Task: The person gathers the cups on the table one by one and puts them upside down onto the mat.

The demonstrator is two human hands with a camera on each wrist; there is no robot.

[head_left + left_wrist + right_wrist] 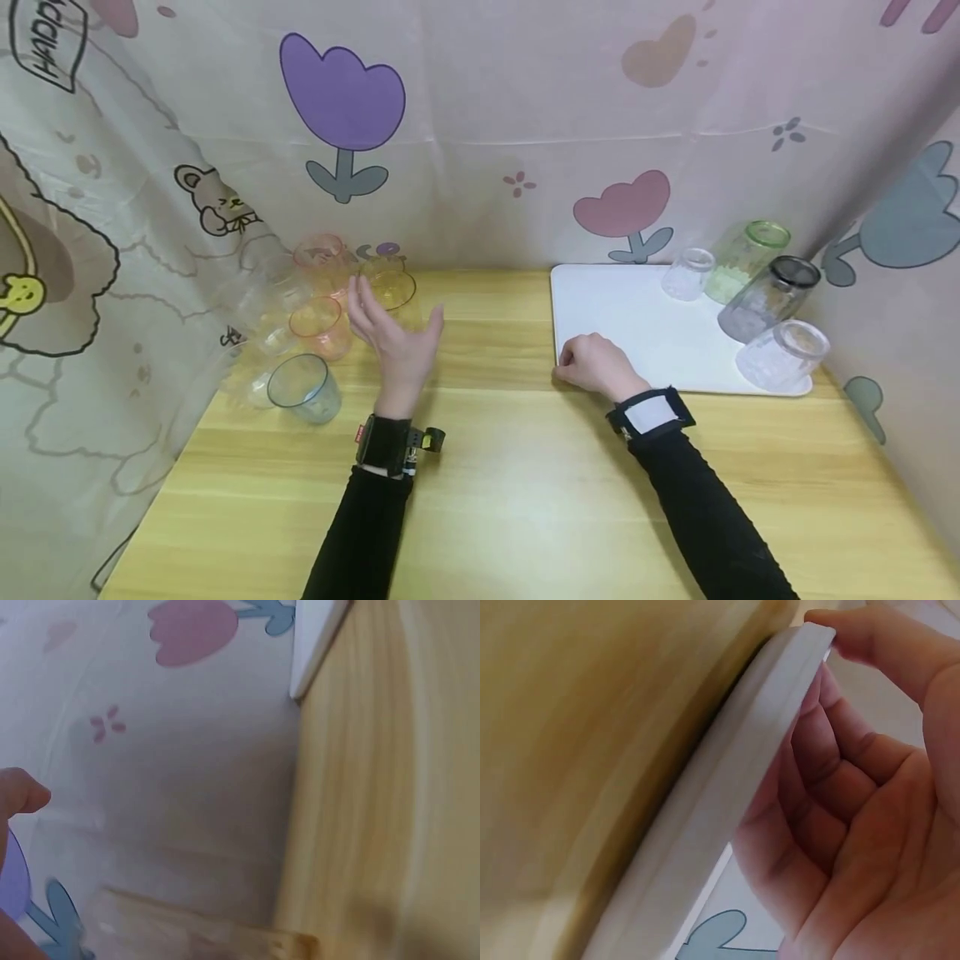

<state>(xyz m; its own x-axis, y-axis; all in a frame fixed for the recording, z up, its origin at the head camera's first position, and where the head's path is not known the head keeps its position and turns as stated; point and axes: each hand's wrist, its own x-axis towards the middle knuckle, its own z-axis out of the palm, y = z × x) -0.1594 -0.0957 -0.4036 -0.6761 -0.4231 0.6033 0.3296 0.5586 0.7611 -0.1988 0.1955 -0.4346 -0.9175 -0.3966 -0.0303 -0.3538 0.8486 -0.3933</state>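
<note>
beside a translucent yellow tumbler [397,292], the left hand [400,342] splays; the right hand [598,365] grips a rectangular tray [615,304].

Both arms reach from near to far in black sleeves. The left arm [363,529] leans slightly right; its wrist [385,446] wears a black band. The left hand [399,343] has its fingers stretched far and left, the thumb spread well apart to the right. The right arm [708,517] slants left from the near right, with another band at the wrist. The right hand [597,364] has bent fingers curled in a grip, its thumb [907,656] reaching forward.
</note>
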